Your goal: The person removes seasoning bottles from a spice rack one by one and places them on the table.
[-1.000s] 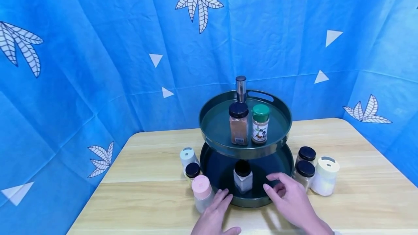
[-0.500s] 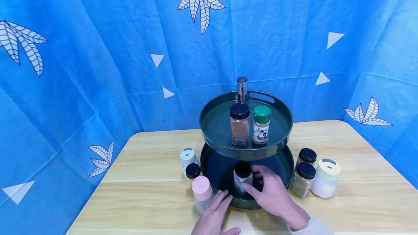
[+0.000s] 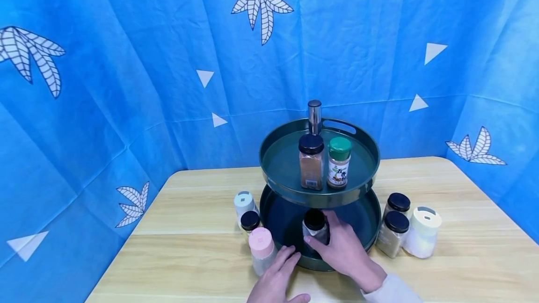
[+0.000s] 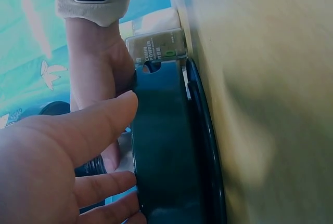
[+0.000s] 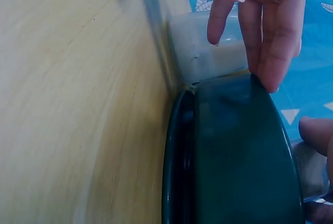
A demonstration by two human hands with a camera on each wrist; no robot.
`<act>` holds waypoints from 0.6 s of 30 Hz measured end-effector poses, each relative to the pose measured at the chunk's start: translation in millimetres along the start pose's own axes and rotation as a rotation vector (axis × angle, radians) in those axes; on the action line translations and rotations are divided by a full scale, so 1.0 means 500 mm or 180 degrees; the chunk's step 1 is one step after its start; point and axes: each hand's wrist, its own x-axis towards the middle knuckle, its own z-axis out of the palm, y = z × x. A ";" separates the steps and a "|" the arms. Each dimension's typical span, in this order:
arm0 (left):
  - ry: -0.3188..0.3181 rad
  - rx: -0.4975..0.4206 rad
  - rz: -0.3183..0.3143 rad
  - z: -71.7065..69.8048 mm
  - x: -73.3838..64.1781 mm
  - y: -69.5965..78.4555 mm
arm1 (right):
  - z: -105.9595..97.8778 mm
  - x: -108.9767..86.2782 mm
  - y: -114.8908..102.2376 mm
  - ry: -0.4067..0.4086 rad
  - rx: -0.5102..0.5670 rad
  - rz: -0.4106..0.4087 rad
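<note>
My right hand (image 3: 347, 251) reaches over the front rim of the lower dark green round tray (image 3: 313, 264) and grips a square jar with a black lid (image 3: 314, 219), thumb at its front and fingers round its right side. That jar stands upright on the lower tier; a bit of its clear body (image 5: 310, 169) shows in the right wrist view. My left hand (image 3: 275, 277) is at the tray's front left rim, fingers straight. In the left wrist view its fingertips lie against the tray wall (image 4: 164, 146). It holds nothing.
The upper tray (image 3: 275, 181) overhangs, bearing a brown spice jar (image 3: 311, 169) and a green-capped seasoning bottle (image 3: 338, 167) before a metal post (image 3: 314, 118). Left stand a pink-lidded shaker (image 3: 261, 244) and two more containers. Right are black-lidded jars (image 3: 391, 240) and a cream-lidded one (image 3: 423, 235).
My right hand has moved left from the lower tray's right side to the black-lidded jar and taken hold of it. The left hand has stayed at the rim.
</note>
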 end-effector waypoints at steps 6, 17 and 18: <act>-0.0013 0.0001 -0.0022 -0.001 0.000 0.002 | 0.002 -0.001 0.008 0.0128 -0.0001 -0.0113; -0.0089 -0.0026 -0.0068 0.002 0.001 -0.001 | -0.003 -0.001 0.014 0.0143 0.0112 -0.0031; -0.0088 -0.0023 -0.0070 0.002 0.002 -0.001 | -0.003 -0.001 0.014 0.0148 0.0116 -0.0029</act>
